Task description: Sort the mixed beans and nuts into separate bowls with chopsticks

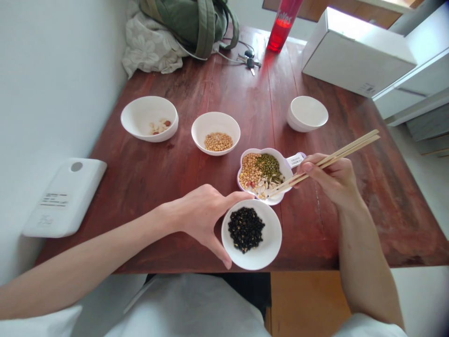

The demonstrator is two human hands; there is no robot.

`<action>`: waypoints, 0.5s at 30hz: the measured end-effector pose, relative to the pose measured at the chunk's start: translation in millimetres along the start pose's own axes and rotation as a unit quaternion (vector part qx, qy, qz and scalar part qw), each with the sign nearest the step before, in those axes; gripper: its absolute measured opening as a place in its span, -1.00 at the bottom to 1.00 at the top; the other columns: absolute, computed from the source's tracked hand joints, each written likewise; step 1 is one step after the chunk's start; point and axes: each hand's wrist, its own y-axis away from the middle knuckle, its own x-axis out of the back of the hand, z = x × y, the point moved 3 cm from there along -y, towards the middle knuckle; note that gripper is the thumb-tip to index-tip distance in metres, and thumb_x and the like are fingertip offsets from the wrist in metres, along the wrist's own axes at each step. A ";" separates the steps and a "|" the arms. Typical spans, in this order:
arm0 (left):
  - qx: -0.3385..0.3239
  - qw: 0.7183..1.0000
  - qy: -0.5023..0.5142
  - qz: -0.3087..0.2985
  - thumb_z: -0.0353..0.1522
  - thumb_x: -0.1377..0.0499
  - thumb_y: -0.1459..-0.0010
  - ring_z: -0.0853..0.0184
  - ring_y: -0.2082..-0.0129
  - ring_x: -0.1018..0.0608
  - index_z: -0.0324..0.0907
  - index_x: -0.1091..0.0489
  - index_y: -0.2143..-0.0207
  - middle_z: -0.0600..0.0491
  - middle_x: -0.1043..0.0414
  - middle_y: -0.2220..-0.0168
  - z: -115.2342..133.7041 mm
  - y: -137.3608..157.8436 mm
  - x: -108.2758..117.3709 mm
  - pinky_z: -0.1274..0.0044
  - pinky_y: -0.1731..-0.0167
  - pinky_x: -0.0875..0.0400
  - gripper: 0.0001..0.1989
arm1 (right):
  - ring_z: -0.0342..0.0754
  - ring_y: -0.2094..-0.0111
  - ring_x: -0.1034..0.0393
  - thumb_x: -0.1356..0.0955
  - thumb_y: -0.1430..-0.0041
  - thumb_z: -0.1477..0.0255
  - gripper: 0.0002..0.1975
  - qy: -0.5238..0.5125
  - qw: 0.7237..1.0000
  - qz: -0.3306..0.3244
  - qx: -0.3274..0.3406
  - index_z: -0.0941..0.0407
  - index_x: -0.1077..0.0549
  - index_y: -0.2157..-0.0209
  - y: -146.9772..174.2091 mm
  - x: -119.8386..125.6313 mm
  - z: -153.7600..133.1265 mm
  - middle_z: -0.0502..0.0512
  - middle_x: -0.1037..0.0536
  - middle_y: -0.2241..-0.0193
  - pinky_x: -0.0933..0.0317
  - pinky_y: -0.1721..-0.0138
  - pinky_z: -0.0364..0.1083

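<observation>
My left hand (206, 217) grips the rim of a white bowl (271, 248) at the table's near edge, thumb and fingers around its left side. Black beans (246, 229) lie in that bowl. My right hand (328, 175) holds a pair of wooden chopsticks (345, 150), their tips down in a flower-shaped dish (242, 161) with a purple rim and a short handle. The dish holds soybeans (250, 168), mung beans (268, 164), and pale seeds with a few reddish nuts (262, 185). It sits just beyond the bowl of black beans.
Farther back stand a white bowl of soybeans (218, 141), a white bowl with some nuts (149, 105) and another white bowl (307, 114). A white power bank-like device (65, 199) lies left. Keys (250, 63), a red bottle (280, 30), a white box (354, 56) and a green bag (185, 23) line the back.
</observation>
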 end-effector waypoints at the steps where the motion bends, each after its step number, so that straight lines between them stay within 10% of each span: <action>1: 0.001 1.000 -0.003 0.000 0.45 -0.41 0.29 0.10 0.50 -0.73 -0.13 -0.14 -0.46 0.04 -0.76 0.27 0.2 0.0 0.0 0.44 0.35 -0.42 0.42 | -0.01 0.50 -0.67 -0.55 -0.36 0.26 -0.80 -0.001 1.000 -0.003 0.000 0.06 -0.73 0.32 -0.2 -1.9 0.4 0.09 -0.74 0.42 -0.62 0.47 -0.10; 15: 0.003 1.000 0.006 -0.006 0.44 -0.42 0.28 0.07 0.44 -0.76 -0.12 -0.12 -0.47 0.00 -0.78 0.17 -0.8 0.1 -0.9 0.43 0.31 -0.45 0.42 | -0.03 0.44 -0.68 -0.55 -0.36 0.30 -0.87 0.043 0.999 0.000 0.027 -0.01 -0.75 0.30 4.2 -3.3 0.0 0.02 -0.75 0.38 -0.62 0.42 -0.08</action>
